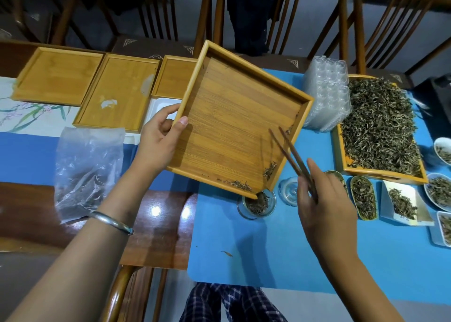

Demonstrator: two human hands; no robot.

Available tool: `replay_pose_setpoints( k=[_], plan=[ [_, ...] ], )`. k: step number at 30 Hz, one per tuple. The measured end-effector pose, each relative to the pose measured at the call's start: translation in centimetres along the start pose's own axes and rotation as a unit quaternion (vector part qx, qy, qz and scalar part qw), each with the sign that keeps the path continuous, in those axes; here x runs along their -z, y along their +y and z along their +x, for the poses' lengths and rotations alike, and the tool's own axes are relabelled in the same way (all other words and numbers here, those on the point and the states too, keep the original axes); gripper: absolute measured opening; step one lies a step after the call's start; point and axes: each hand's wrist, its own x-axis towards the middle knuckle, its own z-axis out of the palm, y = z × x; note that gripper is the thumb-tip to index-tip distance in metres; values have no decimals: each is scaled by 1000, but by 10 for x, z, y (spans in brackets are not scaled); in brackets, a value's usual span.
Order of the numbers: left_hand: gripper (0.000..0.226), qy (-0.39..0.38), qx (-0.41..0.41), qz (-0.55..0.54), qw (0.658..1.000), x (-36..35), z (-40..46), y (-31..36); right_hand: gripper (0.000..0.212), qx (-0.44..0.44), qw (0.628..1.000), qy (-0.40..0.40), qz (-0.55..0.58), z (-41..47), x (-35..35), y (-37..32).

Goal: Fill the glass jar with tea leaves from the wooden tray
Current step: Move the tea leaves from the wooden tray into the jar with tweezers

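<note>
Wooden tray [234,116] tilted over glass jar [256,204]; lid [289,191] right of jar; bag [87,170] far left.

L hand [158,138] tilts wooden tray [239,124] over glass jar [256,203]; R hand [324,199] w/ chopsticks [290,155].

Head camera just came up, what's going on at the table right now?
A person's left hand tilts a wooden tray so its low corner hangs over a small glass jar on the blue mat. The right hand holds chopsticks to the tray. A few tea leaves remain near that corner; the jar already holds leaves.
</note>
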Motion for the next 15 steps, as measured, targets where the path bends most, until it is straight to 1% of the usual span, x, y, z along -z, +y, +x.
replay_pose_setpoints(
  k=[4,6,8,15],
  plan=[
    [35,1,1,-1,1000,-1,0,-1,30,-27,1000,6,11,30,-12,-12],
    [35,-1,-2,-1,1000,-1,-1,-1,31,-26,1000,10,-8,38,-17,-14],
    [32,-1,-3,-3,1000,-1,-1,1,33,-24,999,9,-24,45,-21,-15],
    [39,1,-6,-5,1000,-1,0,0,36,-60,996,-22,-56,45,-24,-13]
  ],
)
